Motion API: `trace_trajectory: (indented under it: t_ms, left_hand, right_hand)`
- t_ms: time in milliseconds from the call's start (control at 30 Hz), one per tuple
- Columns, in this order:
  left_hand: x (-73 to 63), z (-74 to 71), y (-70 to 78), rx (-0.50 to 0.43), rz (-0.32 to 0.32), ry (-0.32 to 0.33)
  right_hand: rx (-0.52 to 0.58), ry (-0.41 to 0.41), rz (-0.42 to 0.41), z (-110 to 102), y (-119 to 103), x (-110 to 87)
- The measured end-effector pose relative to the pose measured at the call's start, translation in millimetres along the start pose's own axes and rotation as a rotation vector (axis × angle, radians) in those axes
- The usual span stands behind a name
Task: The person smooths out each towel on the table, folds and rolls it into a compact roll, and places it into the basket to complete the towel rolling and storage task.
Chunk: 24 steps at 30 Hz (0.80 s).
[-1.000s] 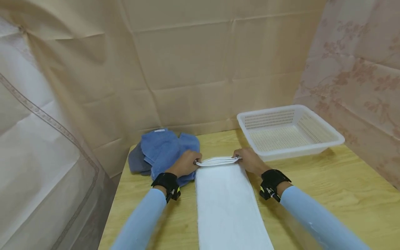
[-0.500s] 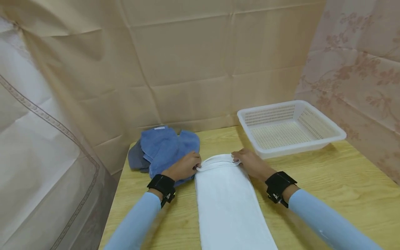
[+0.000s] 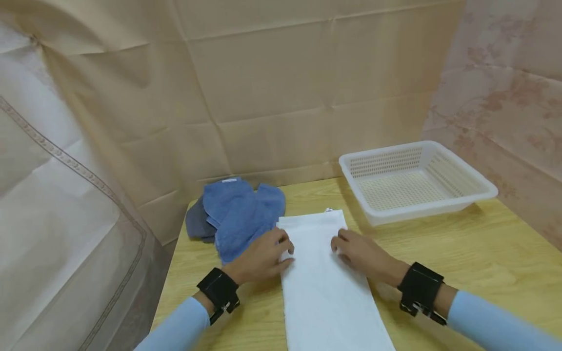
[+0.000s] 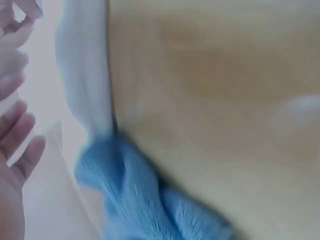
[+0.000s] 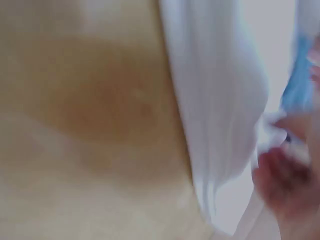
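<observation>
The left hand [image 3: 263,253] has its fingers loosely bent and spread, holding nothing, over the left edge of a long, folded white cloth [image 3: 325,292]. The right hand [image 3: 366,258] curves its fingers loosely at the cloth's right edge, gripping nothing; whether they touch it is unclear. Black wrist straps [image 3: 219,295] and light-blue sleeves [image 3: 496,321] cover the wrists and forearms. The white cloth lies flat on the pale yellow wood-grain desk [image 3: 439,248], its hemmed end towards the far edge, the rest running out of view at the near side. Crowding the left hand, a rumpled blue terry towel [image 3: 246,209] lies over a dark grey cloth [image 3: 199,222] at the far left corner. Beyond the right hand, a white, perforated plastic basket [image 3: 375,214] stands near the far right corner. Behind the far edge hangs a creased beige drape [image 3: 272,97].
</observation>
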<state>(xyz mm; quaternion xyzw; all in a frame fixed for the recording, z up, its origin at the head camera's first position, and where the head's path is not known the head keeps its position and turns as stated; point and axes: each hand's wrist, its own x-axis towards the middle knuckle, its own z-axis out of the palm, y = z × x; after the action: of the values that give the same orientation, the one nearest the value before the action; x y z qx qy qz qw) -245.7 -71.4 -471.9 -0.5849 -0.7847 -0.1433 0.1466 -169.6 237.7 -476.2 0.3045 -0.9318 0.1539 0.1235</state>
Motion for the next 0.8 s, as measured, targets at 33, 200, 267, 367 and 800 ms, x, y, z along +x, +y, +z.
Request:
trace_trajectory:
  t_ms: [33, 200, 267, 367, 800]
  left_hand:
    - [-4.1, -2.5, 13.4, -0.025, 0.041, -0.025]
    - [-25.9, -6.0, 71.4, -0.180, 0.171, -0.155]
    - [-33.6, -4.0, 86.6, -0.230, 0.209, -0.230]
    - [-40.4, -0.1, 100.3, -0.237, 0.262, -0.374]
    - [-40.4, -2.2, 81.2, -0.199, 0.122, -0.500]
  right_hand:
    - [0.035, -0.041, -0.061, -4, -11, -13.0]
    - [0.114, -0.214, -0.390, -19, -50, -79.5]
    - [0.123, -0.210, -0.445, -19, -58, -98.2]
    - [0.073, -0.136, -0.524, -16, -64, -112.4]
    - [0.017, -0.095, -0.387, -22, -42, -119.5]
